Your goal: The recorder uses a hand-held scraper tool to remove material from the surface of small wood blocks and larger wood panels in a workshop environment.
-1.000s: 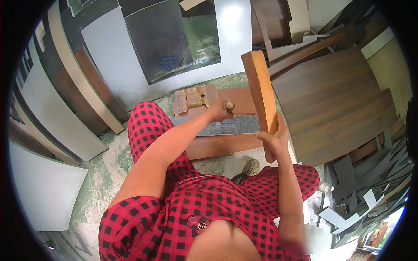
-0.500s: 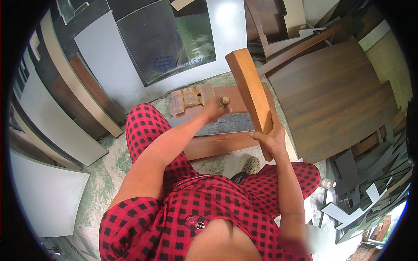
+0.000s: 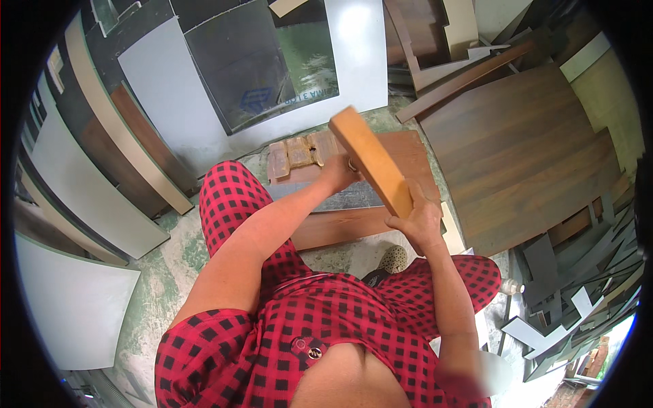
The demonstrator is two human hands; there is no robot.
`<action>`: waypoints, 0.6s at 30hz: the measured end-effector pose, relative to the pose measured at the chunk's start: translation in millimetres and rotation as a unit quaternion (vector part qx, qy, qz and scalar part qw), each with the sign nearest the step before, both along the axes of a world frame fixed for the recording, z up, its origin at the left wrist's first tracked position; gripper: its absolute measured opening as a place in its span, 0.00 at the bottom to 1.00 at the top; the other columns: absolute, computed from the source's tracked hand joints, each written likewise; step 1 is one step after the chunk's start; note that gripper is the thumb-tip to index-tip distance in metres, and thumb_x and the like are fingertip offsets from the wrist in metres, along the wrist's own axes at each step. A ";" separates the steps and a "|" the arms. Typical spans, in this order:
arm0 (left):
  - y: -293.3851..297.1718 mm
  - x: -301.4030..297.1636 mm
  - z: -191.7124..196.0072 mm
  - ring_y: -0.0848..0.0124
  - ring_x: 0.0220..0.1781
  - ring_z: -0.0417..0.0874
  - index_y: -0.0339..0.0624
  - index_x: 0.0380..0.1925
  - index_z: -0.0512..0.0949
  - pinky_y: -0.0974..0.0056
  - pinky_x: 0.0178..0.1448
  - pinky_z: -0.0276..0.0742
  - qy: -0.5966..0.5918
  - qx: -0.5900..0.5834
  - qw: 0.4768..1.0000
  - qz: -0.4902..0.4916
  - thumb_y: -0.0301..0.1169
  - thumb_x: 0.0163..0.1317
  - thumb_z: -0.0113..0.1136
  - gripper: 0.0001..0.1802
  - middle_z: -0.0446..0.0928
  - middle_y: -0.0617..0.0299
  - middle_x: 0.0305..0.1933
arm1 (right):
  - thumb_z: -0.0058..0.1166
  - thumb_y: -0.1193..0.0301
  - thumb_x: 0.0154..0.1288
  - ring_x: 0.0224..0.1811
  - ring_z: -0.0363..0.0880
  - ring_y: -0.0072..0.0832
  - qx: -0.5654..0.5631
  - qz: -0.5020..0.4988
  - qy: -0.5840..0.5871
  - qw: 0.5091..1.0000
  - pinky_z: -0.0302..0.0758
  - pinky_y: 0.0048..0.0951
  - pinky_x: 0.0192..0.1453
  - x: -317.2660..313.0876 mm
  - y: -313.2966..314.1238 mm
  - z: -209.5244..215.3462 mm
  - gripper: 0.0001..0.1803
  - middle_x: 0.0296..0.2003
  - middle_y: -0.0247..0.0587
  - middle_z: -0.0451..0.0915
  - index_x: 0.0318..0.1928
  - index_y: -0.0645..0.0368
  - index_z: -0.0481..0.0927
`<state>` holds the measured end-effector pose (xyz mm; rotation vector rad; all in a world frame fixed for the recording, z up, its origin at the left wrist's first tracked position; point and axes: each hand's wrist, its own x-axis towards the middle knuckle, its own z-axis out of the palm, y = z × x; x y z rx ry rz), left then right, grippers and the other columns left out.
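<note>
My right hand (image 3: 420,223) is closed round the lower end of a thick orange-brown wooden block (image 3: 371,160), which slants up to the left. My left hand (image 3: 337,175) is wrapped round an upright tool with a round wooden handle (image 3: 352,165). The block now covers part of that handle, and the tool's lower end is hidden, so its kind does not show. Below both hands lie a reddish-brown board (image 3: 411,153), a dull grey strip (image 3: 347,198) and a nearer brown board (image 3: 340,226). Worn yellowish-brown pieces (image 3: 299,153) rest left of the left hand.
Pale and brown panels (image 3: 102,170) lean at the left. A white panel (image 3: 357,54) with dark sheets stands ahead. A large dark-brown wooden panel (image 3: 517,156) fills the right, with a heap of offcuts (image 3: 578,265) nearer me.
The block has come down and to the left, its upper end now over the handle in my left hand. My right hand moved slightly left with it; my left hand stays nearly in place.
</note>
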<state>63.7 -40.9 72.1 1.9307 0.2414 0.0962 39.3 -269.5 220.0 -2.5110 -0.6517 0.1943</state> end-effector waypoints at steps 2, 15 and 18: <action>-0.4 2.8 -4.4 0.55 0.37 0.83 0.39 0.34 0.80 0.58 0.43 0.77 -0.022 0.018 1.000 0.008 0.35 0.44 0.69 0.17 0.81 0.50 0.33 | 0.65 0.60 0.36 0.43 0.79 0.51 -0.033 0.001 0.019 0.999 0.74 0.45 0.47 -0.3 2.0 -1.2 0.47 0.42 0.56 0.79 0.62 0.57 0.64; 5.0 -3.1 22.6 0.52 0.35 0.81 0.38 0.27 0.76 0.54 0.40 0.75 0.005 0.091 0.994 -0.057 0.40 0.42 0.69 0.18 0.79 0.49 0.29 | 0.70 0.63 0.32 0.52 0.74 0.47 0.130 -0.045 -0.006 0.990 0.70 0.39 0.56 -0.5 -2.7 1.3 0.49 0.50 0.56 0.72 0.59 0.64 0.65; 4.1 -2.6 21.0 0.52 0.34 0.80 0.39 0.28 0.76 0.55 0.39 0.74 0.016 0.070 0.995 -0.066 0.39 0.43 0.69 0.18 0.79 0.49 0.28 | 0.70 0.65 0.34 0.52 0.74 0.44 0.159 -0.037 -0.002 0.987 0.70 0.37 0.57 -2.0 -3.0 2.4 0.48 0.50 0.55 0.73 0.59 0.65 0.64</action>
